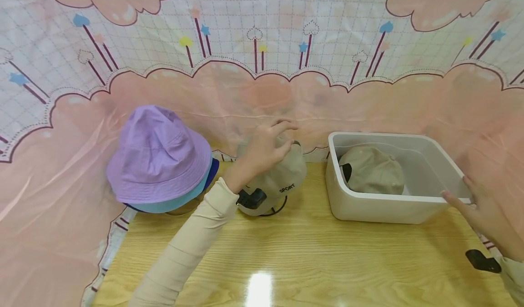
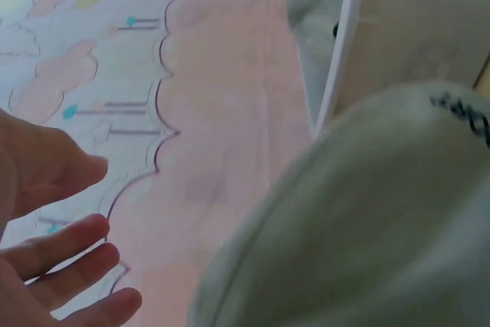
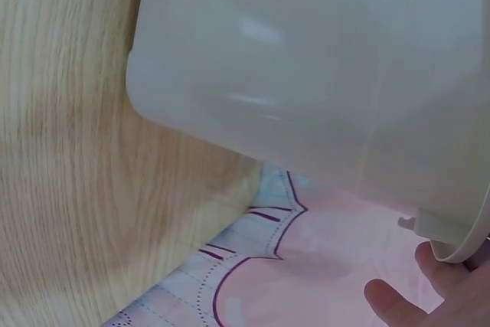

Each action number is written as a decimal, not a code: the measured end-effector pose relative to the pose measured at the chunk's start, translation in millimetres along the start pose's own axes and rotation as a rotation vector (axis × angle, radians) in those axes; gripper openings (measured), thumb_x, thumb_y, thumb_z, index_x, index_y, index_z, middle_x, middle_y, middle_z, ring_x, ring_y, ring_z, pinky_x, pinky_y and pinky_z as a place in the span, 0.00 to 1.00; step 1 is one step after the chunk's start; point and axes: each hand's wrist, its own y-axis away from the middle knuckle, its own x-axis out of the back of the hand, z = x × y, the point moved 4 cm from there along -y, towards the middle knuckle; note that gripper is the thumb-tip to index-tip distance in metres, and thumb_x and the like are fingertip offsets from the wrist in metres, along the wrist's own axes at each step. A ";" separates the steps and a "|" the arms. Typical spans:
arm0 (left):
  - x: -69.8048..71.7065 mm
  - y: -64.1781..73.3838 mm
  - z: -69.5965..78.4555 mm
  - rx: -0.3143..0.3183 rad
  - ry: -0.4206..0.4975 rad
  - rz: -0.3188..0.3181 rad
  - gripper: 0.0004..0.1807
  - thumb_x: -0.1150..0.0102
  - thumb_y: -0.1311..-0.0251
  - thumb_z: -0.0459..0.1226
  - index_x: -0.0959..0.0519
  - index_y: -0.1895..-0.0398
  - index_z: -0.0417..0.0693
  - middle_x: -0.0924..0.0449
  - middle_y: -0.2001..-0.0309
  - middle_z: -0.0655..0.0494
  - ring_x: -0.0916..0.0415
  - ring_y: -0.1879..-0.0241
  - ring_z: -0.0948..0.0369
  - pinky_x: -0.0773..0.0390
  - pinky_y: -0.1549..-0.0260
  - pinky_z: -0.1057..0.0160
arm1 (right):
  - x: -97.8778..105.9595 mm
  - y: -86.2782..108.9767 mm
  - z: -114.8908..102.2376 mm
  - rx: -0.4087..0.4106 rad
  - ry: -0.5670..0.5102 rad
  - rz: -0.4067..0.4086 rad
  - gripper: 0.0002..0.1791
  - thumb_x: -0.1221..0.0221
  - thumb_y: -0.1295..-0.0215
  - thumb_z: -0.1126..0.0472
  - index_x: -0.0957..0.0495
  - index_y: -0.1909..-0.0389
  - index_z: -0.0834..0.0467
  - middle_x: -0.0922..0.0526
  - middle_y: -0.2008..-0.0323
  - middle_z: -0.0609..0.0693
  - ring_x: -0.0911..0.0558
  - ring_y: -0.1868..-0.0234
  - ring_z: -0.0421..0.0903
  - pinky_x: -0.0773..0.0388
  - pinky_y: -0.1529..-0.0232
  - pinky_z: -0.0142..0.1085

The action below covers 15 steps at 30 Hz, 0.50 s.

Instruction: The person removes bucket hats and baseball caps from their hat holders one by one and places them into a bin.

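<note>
A beige cap (image 1: 292,173) marked "SPORT" rests on the wooden table, with another cap brim and a dark strap showing under it. Over its top is my left hand (image 1: 266,148), fingers spread and slightly bent, holding nothing. In the left wrist view the cap (image 2: 344,220) bulges up beside the hand (image 2: 53,250), apart from the fingertips. My right hand (image 1: 487,216) holds the right end of a light plastic bin (image 1: 376,209) at its rim. From the right wrist, fingers (image 3: 436,269) show around the rim. Inside the bin, at its left end, lies a beige cap (image 1: 370,170).
On the left stands a stack of bucket hats, a purple hat (image 1: 159,157) on top with light blue and dark blue brims below. A patterned pink and white cloth (image 1: 266,98) hangs behind the wooden table (image 1: 327,261). A bright reflection lies near the front.
</note>
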 end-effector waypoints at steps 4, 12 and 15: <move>12.9 9.7 -9.9 0.035 -0.006 -0.016 0.20 0.38 0.43 0.34 0.23 0.46 0.43 0.26 0.44 0.48 0.30 0.43 0.53 0.29 0.47 0.58 | -1.8 -2.3 1.7 -0.004 0.001 0.000 0.44 0.50 0.30 0.54 0.68 0.29 0.69 0.68 0.30 0.72 0.60 0.35 0.77 0.63 0.42 0.70; 18.0 35.4 -26.6 0.100 -0.078 -0.091 0.35 0.33 0.46 0.45 0.32 0.35 0.53 0.43 0.31 0.45 0.42 0.34 0.48 0.38 0.42 0.40 | -1.5 -3.7 3.7 0.014 0.005 0.004 0.43 0.52 0.29 0.55 0.68 0.28 0.66 0.67 0.30 0.70 0.55 0.36 0.79 0.60 0.43 0.71; 15.0 45.7 -34.1 0.126 -0.107 -0.087 0.37 0.33 0.46 0.48 0.35 0.32 0.56 0.47 0.29 0.44 0.40 0.36 0.44 0.37 0.44 0.38 | -1.4 -3.4 3.6 0.015 0.011 0.007 0.42 0.51 0.29 0.55 0.67 0.28 0.65 0.67 0.29 0.69 0.51 0.38 0.80 0.58 0.43 0.70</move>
